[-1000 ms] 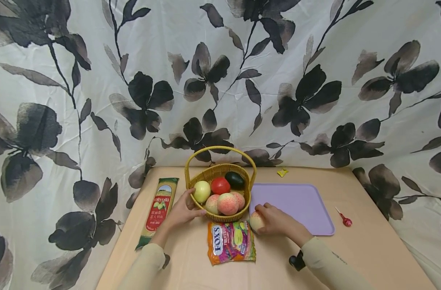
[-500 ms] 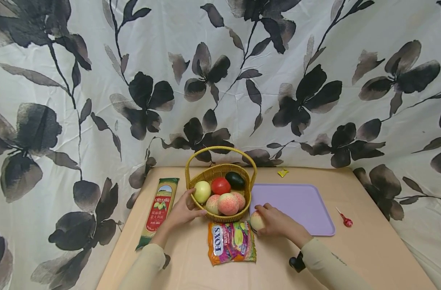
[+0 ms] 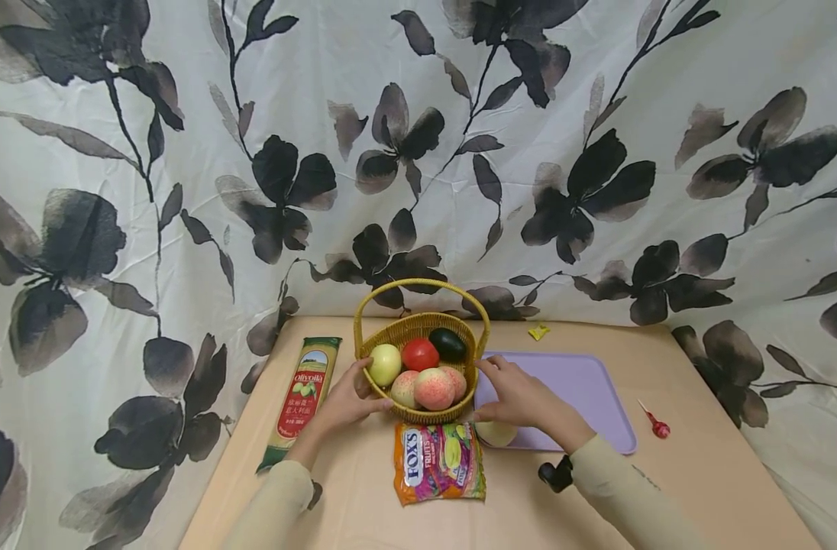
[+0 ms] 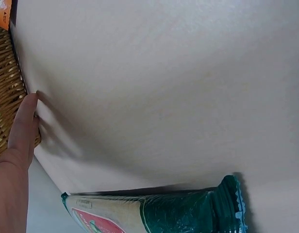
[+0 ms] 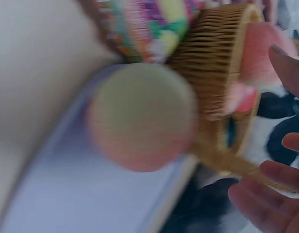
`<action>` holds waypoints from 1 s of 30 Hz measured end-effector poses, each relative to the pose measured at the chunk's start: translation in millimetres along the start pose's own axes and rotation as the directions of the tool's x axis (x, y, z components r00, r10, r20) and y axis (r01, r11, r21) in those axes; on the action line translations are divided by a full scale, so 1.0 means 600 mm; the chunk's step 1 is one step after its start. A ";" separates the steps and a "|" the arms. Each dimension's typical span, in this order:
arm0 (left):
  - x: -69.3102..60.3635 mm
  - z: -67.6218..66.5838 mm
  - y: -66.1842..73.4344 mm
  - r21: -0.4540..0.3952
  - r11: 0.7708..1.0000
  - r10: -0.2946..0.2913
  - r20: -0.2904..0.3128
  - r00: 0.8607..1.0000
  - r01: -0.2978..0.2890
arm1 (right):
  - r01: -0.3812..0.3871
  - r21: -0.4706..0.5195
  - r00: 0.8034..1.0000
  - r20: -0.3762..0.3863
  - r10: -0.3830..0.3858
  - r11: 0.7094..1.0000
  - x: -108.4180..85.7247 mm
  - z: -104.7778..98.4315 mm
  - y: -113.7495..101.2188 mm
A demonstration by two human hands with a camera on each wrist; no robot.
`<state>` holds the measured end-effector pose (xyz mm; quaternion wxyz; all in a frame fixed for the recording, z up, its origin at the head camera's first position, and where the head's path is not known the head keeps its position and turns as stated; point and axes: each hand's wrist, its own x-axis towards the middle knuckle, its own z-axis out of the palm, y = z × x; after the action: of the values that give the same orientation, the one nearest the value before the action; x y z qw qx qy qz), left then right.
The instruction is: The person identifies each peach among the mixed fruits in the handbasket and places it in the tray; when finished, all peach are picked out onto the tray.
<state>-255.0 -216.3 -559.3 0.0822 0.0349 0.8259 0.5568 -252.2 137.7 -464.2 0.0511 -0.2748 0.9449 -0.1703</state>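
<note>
A yellow wicker basket (image 3: 428, 418) holds a pale green round fruit (image 3: 385, 364), a red tomato-like one (image 3: 420, 354), a dark green oval one (image 3: 448, 345) and several peaches (image 3: 434, 389). Against the basket's left side my left hand (image 3: 348, 399) rests, thumb at the front; the left wrist view shows a straight finger along the wicker. Another peach (image 3: 497, 435) lies at the near left corner of the purple tray (image 3: 570, 382). Over it is my right hand (image 3: 521, 393), fingers spread and apart from it in the right wrist view, fingertips by the basket's right rim.
In front of the basket lies a Fox's candy bag (image 3: 439, 464). A pasta packet (image 3: 300, 401) is on the left. Right of the tray is a red lollipop (image 3: 655, 422), and a small yellow-wrapped candy (image 3: 538, 331) sits behind it. A floral cloth (image 3: 460, 191) hangs behind the table.
My right hand has let go of the peach and moved up toward the basket's right rim. The peach now sits slightly right of its former place. My left hand stays on the basket.
</note>
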 end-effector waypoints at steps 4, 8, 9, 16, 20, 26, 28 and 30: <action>-0.001 0.001 -0.003 -0.001 1.000 -0.005 -0.010 1.000 0.005 | 0.076 0.041 0.997 0.002 -0.076 0.996 0.027 -0.025 -0.038; -0.001 0.004 -0.009 -0.014 1.000 -0.011 0.000 1.000 0.011 | 0.134 0.067 0.988 0.069 -0.139 0.989 0.053 -0.026 -0.071; -0.001 0.005 -0.010 -0.016 1.000 -0.013 0.002 1.000 0.013 | 0.139 0.065 0.986 0.087 -0.145 0.988 0.059 -0.024 -0.078; -0.004 0.010 -0.012 -0.021 1.000 -0.007 -0.004 1.000 0.007 | 0.117 -0.016 0.979 0.170 -0.112 0.993 0.089 0.004 -0.107; -0.003 0.010 -0.012 -0.025 1.000 0.001 -0.003 1.000 -0.001 | 0.134 -0.050 0.982 0.138 -0.126 0.990 0.092 0.023 -0.105; 0.003 0.003 -0.004 -0.033 0.999 0.017 0.002 1.000 -0.017 | 0.237 -0.078 0.971 0.028 -0.236 0.968 0.091 0.037 -0.096; 0.003 0.001 -0.002 -0.041 0.999 0.020 0.007 1.000 -0.020 | 0.266 -0.085 0.964 0.001 -0.267 0.960 0.090 0.036 -0.096; 0.002 0.000 -0.003 -0.044 0.999 0.019 0.008 1.000 -0.018 | 0.273 -0.066 0.962 -0.007 -0.274 0.960 0.090 0.029 -0.097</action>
<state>-256.2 -217.0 -560.9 0.0814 0.0431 0.8128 0.5752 -265.1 57.7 -460.3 0.0108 -0.4030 0.9031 -0.1475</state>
